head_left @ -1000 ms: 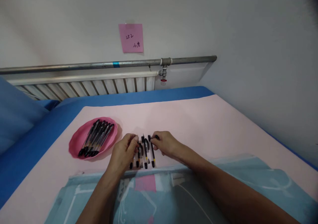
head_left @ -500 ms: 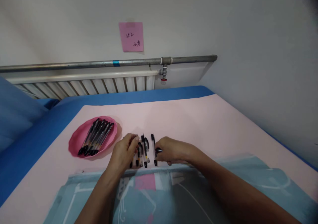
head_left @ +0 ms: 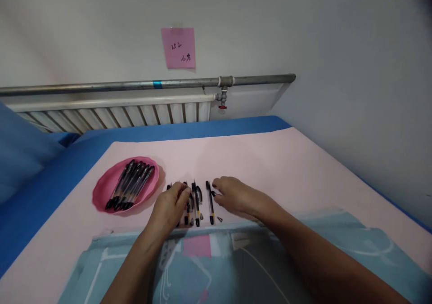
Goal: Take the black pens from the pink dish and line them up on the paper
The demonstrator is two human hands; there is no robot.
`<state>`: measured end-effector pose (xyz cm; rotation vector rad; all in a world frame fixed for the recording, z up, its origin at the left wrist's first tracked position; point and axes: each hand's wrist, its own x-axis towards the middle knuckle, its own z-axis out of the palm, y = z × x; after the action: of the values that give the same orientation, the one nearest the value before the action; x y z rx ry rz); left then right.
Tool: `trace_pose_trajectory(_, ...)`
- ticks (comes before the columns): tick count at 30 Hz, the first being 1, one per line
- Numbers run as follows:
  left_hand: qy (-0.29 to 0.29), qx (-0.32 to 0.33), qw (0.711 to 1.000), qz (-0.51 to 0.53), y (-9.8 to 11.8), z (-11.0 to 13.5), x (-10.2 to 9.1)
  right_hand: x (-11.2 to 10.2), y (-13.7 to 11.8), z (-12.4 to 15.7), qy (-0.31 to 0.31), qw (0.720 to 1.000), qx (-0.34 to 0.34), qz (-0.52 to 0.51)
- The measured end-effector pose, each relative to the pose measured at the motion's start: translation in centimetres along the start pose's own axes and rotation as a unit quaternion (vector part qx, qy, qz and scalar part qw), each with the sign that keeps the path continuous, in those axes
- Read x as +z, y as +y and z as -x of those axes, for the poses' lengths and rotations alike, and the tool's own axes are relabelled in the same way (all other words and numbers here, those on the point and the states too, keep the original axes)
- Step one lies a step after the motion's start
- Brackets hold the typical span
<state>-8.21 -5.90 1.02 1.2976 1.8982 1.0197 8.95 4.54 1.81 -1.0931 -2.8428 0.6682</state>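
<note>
Left hand (head_left: 171,201): we're curling it over the left-side pens (head_left: 186,219); grip unclear.
Right hand (head_left: 232,194): we're touching a cap (head_left: 213,194) beside the rightmost pen (head_left: 211,209); can't tell if gripped.
Change: small tip (head_left: 219,219) now showing right of that pen.
Meaning: we're likely setting its parts alongside.

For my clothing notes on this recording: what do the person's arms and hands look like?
The left hand and right hand are ungloved. The left forearm and right forearm are bare as far as they show; no sleeve, watch or bracelet is visible.
</note>
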Motion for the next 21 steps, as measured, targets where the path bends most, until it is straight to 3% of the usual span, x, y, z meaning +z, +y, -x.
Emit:
trace_pose_trajectory(6,0.001,0.023,0.998,-0.06,0.1,0.0,-0.1,-0.1,0.0,-0.2,-0.075,0.994,0.048,-0.062)
trace_pose_trajectory(13,-0.003,0.021,0.995,-0.101,0.4,0.0,-0.1,0.8,-0.3,-1.1,-0.005,0.994,0.032,-0.103)
trace_pose_trajectory(21,-0.022,0.012,0.985,-0.172,0.5,-0.3,-0.2,1.3,-0.4,-1.1,-0.004,0.989,0.019,-0.146)
